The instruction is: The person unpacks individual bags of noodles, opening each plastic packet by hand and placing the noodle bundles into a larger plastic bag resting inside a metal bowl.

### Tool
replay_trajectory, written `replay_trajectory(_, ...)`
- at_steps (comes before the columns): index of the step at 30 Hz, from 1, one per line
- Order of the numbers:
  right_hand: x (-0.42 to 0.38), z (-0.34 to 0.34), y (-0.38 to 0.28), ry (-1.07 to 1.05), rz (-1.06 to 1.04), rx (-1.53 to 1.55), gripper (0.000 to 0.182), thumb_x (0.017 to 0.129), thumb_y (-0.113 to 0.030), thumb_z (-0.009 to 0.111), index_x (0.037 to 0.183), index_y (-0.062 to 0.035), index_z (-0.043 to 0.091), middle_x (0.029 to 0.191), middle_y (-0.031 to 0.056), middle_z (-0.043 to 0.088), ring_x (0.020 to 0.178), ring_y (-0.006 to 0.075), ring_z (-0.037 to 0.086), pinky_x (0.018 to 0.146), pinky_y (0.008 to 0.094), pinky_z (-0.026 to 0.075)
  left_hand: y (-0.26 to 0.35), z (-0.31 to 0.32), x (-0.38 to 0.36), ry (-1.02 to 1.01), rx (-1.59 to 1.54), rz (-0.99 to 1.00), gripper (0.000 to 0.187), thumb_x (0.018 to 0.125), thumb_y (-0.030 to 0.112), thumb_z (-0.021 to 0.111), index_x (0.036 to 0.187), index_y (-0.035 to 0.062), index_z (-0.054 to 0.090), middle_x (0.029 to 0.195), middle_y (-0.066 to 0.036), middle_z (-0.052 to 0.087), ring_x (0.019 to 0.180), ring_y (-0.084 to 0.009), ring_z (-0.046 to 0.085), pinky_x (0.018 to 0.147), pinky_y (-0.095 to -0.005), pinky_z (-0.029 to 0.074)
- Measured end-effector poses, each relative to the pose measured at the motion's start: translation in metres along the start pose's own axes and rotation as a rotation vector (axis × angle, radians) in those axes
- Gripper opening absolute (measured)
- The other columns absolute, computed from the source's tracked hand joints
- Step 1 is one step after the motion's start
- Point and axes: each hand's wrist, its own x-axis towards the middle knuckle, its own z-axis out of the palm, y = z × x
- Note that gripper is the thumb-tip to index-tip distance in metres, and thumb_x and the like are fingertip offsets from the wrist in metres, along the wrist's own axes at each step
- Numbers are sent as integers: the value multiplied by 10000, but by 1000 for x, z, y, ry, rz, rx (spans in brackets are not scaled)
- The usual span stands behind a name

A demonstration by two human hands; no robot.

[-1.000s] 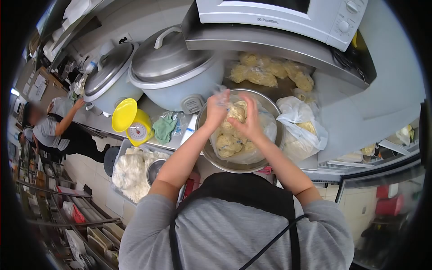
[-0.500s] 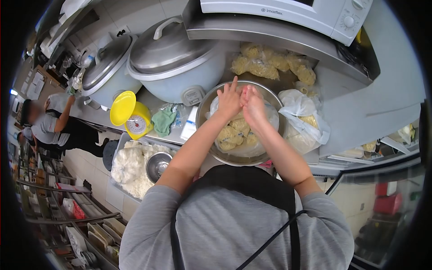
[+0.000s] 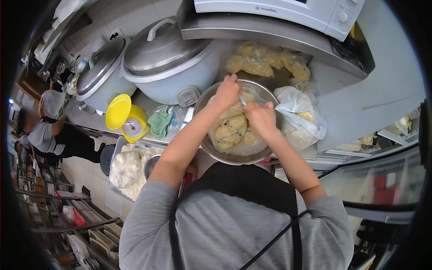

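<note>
Over the steel bowl (image 3: 206,146), both hands are close together. My left hand (image 3: 228,93) is closed at the bowl's back rim, its fingers pinched on a bit of clear plastic. Just to its right, my right hand (image 3: 261,118) is also closed, with a bluish-white end of plastic showing between the two hands. Beneath them, a clear plastic bag lines the bowl, and several small bagged bundles of yellow noodles (image 3: 228,135) lie in it. A knotted white plastic bag (image 3: 299,117) stands against the bowl's right side.
Two large lidded cookers (image 3: 168,87) and a yellow scale (image 3: 133,128) with a green cloth (image 3: 159,122) are left. A tub (image 3: 126,168) of white food sits lower left. Bagged noodles (image 3: 256,67) lie behind, beneath a shelf with a white oven (image 3: 270,10). Another person (image 3: 45,137) stands far left.
Both hands have closed; the left fingers were spread before. The right hand has moved slightly down and apart from the left. The view has shifted a little, and the other person's arm is lower.
</note>
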Motion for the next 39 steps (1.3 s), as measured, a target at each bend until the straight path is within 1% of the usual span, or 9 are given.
replay_trajectory(5, 20, -37, 43, 643, -251, 73, 123, 693, -31, 535, 773, -115, 578, 744, 22, 577, 745, 208, 527, 732, 379, 324, 17, -92, -2, -21, -715, -17, 133, 622, 19, 653, 747, -22, 631, 776, -120, 625, 667, -215, 568, 621, -313, 444)
replay_trajectory(7, 39, -24, 45, 824, -114, 301, 88, 703, -46, 542, 764, -105, 567, 742, 20, 575, 735, 219, 520, 752, 362, 332, 38, -115, -1, -163, -1444, -430, 110, 659, 32, 661, 746, -29, 630, 639, -60, 599, 588, -154, 555, 550, -278, 420)
replay_trajectory(9, 46, 19, 36, 611, -122, 869, 171, 761, -108, 561, 924, -61, 585, 874, 87, 585, 874, 247, 534, 826, 369, 370, 40, -93, 2, -86, -1553, -484, 94, 710, 42, 648, 757, -37, 629, 687, -44, 599, 640, -114, 543, 535, -240, 401)
replay_trajectory(13, 53, 72, -38, 564, 409, 1228, 129, 922, -149, 416, 928, -69, 517, 785, 23, 543, 563, 77, 451, 508, 229, 365, 34, -77, -2, 289, -1731, -631, 83, 733, 41, 633, 778, -28, 626, 719, -48, 603, 622, -98, 537, 501, -236, 414)
replay_trajectory(15, 39, -1, -70, 314, 565, 2145, 164, 932, -192, 414, 900, -68, 515, 775, 28, 545, 530, 74, 414, 482, 216, 324, 34, -88, -13, 330, -1738, -766, 94, 743, 46, 628, 803, -27, 621, 717, -45, 603, 573, -92, 527, 477, -223, 425)
replay_trajectory(21, 35, 0, -65, -89, 719, 2383, 168, 920, -207, 444, 885, -66, 527, 758, 25, 548, 520, 57, 410, 474, 201, 321, 29, -85, -30, 325, -1695, -828, 91, 732, -3, 589, 817, -24, 615, 730, -44, 605, 611, -95, 531, 494, -211, 387)
replay_trajectory(28, 26, -7, -45, -139, 575, 1973, 185, 882, -216, 516, 822, -51, 575, 713, 8, 562, 557, 69, 469, 485, 208, 373, 30, -57, -44, 440, -1692, -808, 102, 723, 29, 651, 812, -18, 631, 720, -33, 587, 640, -105, 515, 588, -214, 399)
replay_trajectory(33, 32, -18, -20, 574, -147, 641, 165, 822, -135, 565, 725, -12, 618, 680, 23, 578, 578, 125, 523, 510, 279, 390, 30, -58, -65, 527, -1081, -587, 95, 704, 58, 685, 781, 17, 649, 775, -43, 595, 822, -129, 492, 694, -257, 403)
replay_trajectory(39, 27, -1, -5, 6, 148, 1048, 146, 779, -146, 605, 775, -4, 637, 650, 38, 589, 585, 87, 498, 549, 252, 392, 51, -52, -88, 542, -683, -265, 129, 655, 51, 692, 772, 39, 638, 837, -56, 587, 919, -205, 477, 805, -298, 376)
